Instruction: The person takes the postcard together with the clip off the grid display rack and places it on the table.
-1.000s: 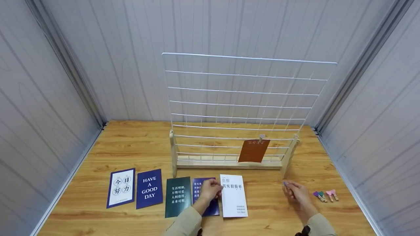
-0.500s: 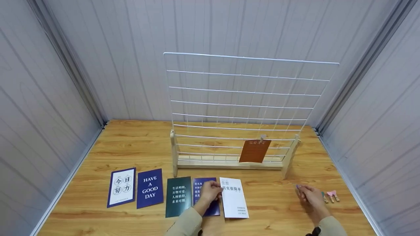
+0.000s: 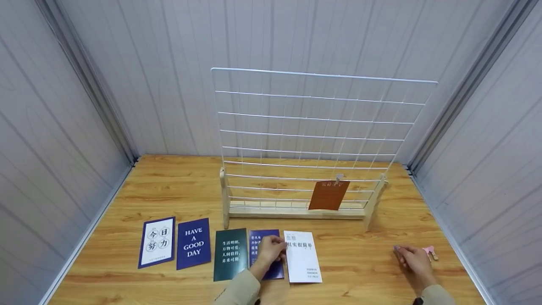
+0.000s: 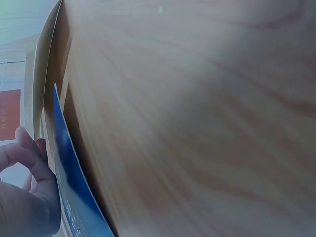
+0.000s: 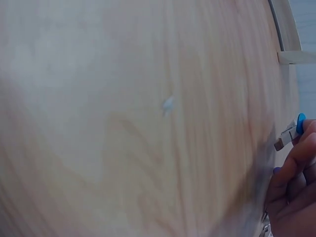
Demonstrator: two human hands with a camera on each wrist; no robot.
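Note:
My left hand [image 3: 271, 250] is at the left edge of a white card [image 3: 302, 262] with dark print, thumb and fingers pinching that edge. Under its forearm lies a dark blue card [image 3: 273, 269], partly covered. In the left wrist view the hand [image 4: 29, 182] shows beside the blue card [image 4: 74, 168]. Over at the right, my right hand [image 3: 415, 260] pinches a small wooden clothespin [image 3: 396, 248] with a blue-looking top. The right wrist view shows that clothespin [image 5: 287, 137] at the fingertips, and a purple spot near the curled fingers. Pink heart clothespins [image 3: 430, 250] lie partly behind this hand.
A white wire grid rack [image 3: 305, 137] on a wooden base [image 3: 296, 213] stands behind the cards, with an orange card [image 3: 329, 195] clipped low on it. Further left lie a green card [image 3: 230, 254], a blue card [image 3: 193, 243] and a blue-bordered white card [image 3: 156, 241].
My right hand has moved right with the clothespin, to the clothespin group, hiding the purple and green ones. The white card has slid slightly toward the front; my left hand stays at its edge.

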